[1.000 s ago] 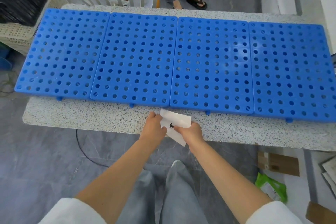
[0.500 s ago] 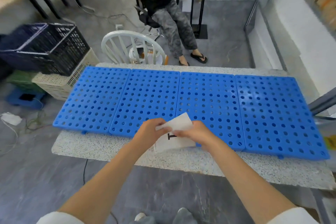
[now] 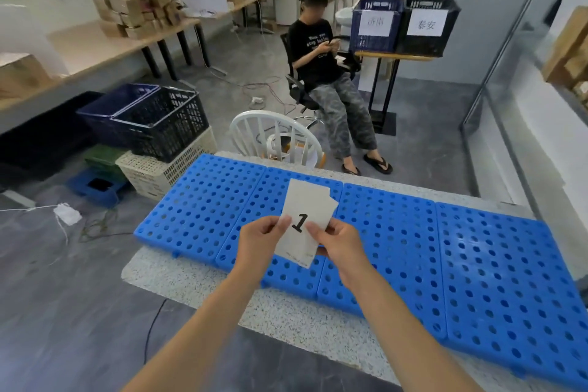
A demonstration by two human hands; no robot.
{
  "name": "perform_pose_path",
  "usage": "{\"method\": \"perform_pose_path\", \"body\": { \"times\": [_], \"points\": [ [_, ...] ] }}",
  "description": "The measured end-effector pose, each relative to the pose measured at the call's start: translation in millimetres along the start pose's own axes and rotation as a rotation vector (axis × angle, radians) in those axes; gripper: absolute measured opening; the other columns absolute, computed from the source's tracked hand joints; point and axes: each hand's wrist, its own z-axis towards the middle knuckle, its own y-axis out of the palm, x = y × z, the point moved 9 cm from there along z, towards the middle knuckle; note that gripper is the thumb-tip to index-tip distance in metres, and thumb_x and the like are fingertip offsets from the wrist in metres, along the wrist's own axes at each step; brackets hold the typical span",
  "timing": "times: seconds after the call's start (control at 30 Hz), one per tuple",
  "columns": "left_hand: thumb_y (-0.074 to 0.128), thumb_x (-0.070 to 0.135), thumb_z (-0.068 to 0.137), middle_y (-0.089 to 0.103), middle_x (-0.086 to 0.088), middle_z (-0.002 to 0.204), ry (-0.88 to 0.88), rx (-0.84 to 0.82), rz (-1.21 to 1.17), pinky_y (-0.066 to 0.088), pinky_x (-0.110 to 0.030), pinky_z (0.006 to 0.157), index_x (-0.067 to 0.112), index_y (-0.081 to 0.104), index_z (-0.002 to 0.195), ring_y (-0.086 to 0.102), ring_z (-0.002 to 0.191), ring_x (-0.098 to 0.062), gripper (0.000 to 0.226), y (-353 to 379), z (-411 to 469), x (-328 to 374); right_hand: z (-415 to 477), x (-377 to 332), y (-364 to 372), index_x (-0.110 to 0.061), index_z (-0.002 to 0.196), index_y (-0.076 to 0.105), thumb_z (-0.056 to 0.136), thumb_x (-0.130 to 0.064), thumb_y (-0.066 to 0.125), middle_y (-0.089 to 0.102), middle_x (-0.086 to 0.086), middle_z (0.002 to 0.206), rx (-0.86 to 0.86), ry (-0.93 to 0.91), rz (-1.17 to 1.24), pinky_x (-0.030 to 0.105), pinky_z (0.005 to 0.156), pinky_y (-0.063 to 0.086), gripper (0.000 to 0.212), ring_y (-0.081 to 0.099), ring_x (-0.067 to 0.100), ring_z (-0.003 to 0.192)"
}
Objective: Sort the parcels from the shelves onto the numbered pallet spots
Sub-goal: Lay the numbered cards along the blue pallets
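Pinching a thin stack of white cards [image 3: 310,200] at centre frame: left hand [image 3: 259,240] on the lower left edge, right hand [image 3: 342,245] on the lower right edge, both thumbs pressed on the front, remaining fingers curled behind. Held up off the surface, tilted a little to the right, with a black 1 on the top card between the two thumbs and the corner of a second card showing at the upper right. Exact count of cards impossible to tell.

Below and behind the cards, four blue pallets [image 3: 391,232] full of round holes, laid edge to edge in a row running from centre left down to the lower right corner. All resting on a speckled table [image 3: 286,312], a strip of it showing along the near edge.

Parcels [image 3: 136,13], brown boxes, piled on a long bench [image 3: 95,41] in the upper left, well apart from the pallets. More brown boxes, blurred, behind glass at the right edge.

Just beyond the table, a white chair [image 3: 273,137]. Left of it, stacked crates [image 3: 159,124] on the floor. Upper centre, a person [image 3: 321,57] seated, hands together at chest height. Right of that, a stand [image 3: 394,56] bearing two dark bins [image 3: 372,43], each with a white paper label. Cables [image 3: 254,86] trailing over the grey floor
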Motion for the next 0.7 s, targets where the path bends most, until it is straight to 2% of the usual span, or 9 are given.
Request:
{"method": "perform_pose_path", "body": {
  "times": [0.07,0.17,0.27,0.33,0.47,0.53,0.6,0.7],
  "points": [
    [0.073,0.036,0.083,0.072,-0.001,0.082,-0.006,0.088,-0.010,0.048,-0.011,0.058,0.016,0.071,0.088,0.066,0.074,-0.009,0.021,-17,4,0,6,-3,7,-0.007,0.112,0.067,0.087,-0.017,0.071,0.074,0.003,0.103,0.017,-0.020,-0.019,0.029,0.070,0.059,0.027,0.070,0.017,0.094],
    [0.075,0.036,0.081,0.072,-0.001,0.082,-0.015,0.175,-0.014,0.049,-0.013,0.056,0.014,0.068,0.088,0.066,0.075,-0.010,0.025,-35,14,0,13,-10,21,-0.012,0.109,0.067,0.085,-0.021,0.073,0.073,0.000,0.103,0.048,-0.064,-0.004,0.020,0.061,0.055,0.027,0.069,0.014,0.091],
    [0.072,0.038,0.084,0.072,-0.005,0.083,-0.011,0.205,-0.047,0.051,-0.024,0.059,0.012,0.069,0.089,0.066,0.073,-0.016,0.027,-51,35,-1,24,-14,43,-0.017,0.104,0.067,0.087,-0.023,0.069,0.074,-0.002,0.099,0.012,-0.094,-0.005,0.030,0.073,0.060,0.017,0.071,0.014,0.090],
    [0.067,0.040,0.087,0.071,-0.006,0.083,-0.001,0.215,-0.036,0.047,-0.025,0.057,0.012,0.066,0.092,0.062,0.068,-0.014,0.029,-63,53,-2,34,-14,58,-0.017,0.101,0.067,0.088,-0.023,0.069,0.075,0.000,0.098,0.003,-0.107,-0.086,0.037,0.078,0.060,0.014,0.071,0.017,0.090],
    [0.064,0.040,0.090,0.068,-0.008,0.079,0.000,0.126,-0.022,0.047,-0.029,0.056,0.015,0.061,0.095,0.056,0.064,-0.015,0.026,-85,93,-9,63,-9,85,-0.016,0.100,0.068,0.089,-0.021,0.069,0.075,0.002,0.100,0.061,-0.086,-0.122,0.035,0.076,0.060,0.012,0.071,0.019,0.091],
    [0.062,0.038,0.091,0.071,0.000,0.088,-0.021,0.073,-0.057,0.055,-0.032,0.067,0.018,0.063,0.100,0.065,0.075,-0.015,0.022,-99,114,-17,77,-3,99,-0.017,0.102,0.068,0.092,-0.019,0.066,0.074,0.000,0.099,0.101,-0.040,-0.041,0.032,0.072,0.060,0.011,0.071,0.019,0.092],
    [0.061,0.034,0.093,0.072,0.002,0.095,-0.034,0.052,-0.061,0.055,-0.030,0.075,0.019,0.065,0.104,0.068,0.089,-0.014,0.019,-118,136,-23,90,3,116,-0.016,0.105,0.068,0.093,-0.018,0.063,0.074,-0.002,0.099,0.135,0.002,-0.008,0.031,0.072,0.060,0.012,0.070,0.018,0.090],
    [0.060,0.032,0.094,0.072,0.003,0.093,-0.053,0.026,-0.037,0.051,-0.021,0.066,0.016,0.068,0.102,0.066,0.087,-0.014,0.020,-148,167,-34,110,10,141,-0.014,0.110,0.067,0.095,-0.019,0.061,0.072,-0.001,0.102,0.176,0.050,-0.029,0.031,0.072,0.059,0.017,0.069,0.018,0.092]
  ]
}}
